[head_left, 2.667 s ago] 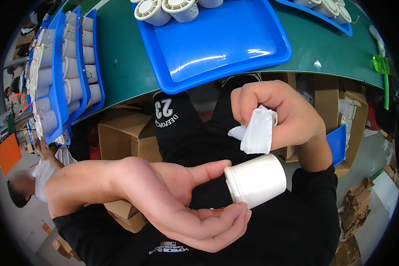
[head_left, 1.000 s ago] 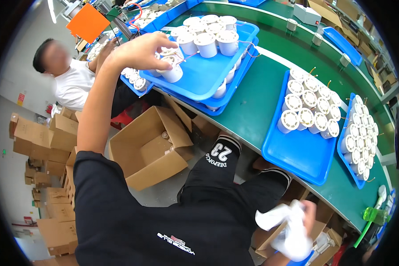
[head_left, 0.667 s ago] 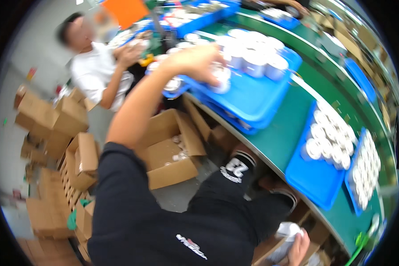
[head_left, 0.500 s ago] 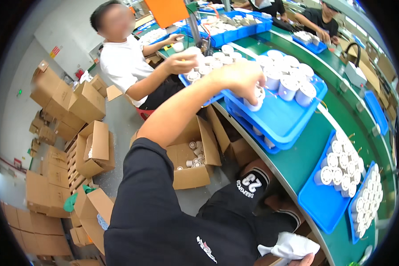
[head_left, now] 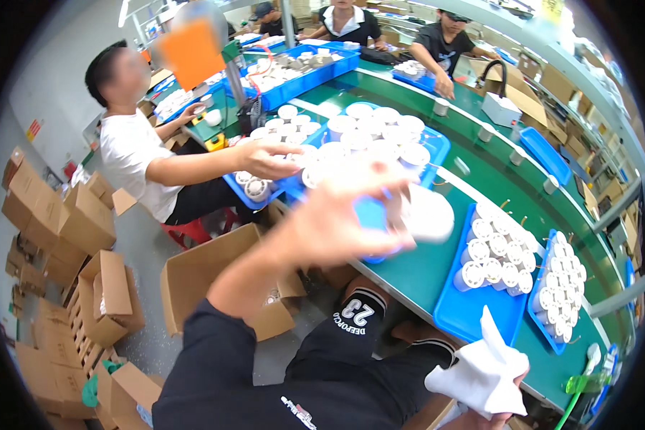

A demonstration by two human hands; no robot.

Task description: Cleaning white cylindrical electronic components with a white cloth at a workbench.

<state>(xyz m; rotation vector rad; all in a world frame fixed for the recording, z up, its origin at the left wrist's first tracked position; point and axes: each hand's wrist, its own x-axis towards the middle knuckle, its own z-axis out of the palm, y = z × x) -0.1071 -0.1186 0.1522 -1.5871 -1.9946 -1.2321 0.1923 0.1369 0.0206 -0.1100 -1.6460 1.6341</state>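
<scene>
My left hand (head_left: 330,222), blurred by motion, grips a white round part (head_left: 431,215) between thumb and fingers, above the bench edge. Behind it lies a blue tray (head_left: 437,147) with several white cylindrical parts, partly hidden by my hand and forearm. At the lower right, my right hand (head_left: 491,421) is closed on a crumpled white cloth (head_left: 480,369). Just beyond the cloth is another blue tray (head_left: 469,319), its far part filled with upright white cylinders (head_left: 498,251) with thin wires.
A further blue tray (head_left: 557,342) of white cylinders lies to the right. Across the green bench (head_left: 408,287) runs a conveyor with spaced parts. A co-worker in a white shirt (head_left: 132,161) sits at left, one hand reaching near the trays. An open cardboard box (head_left: 208,269) stands on the floor.
My left hand has lifted the white part off the tray and brought it right and toward me. My right hand has raised the cloth slightly. The view has swung right.
</scene>
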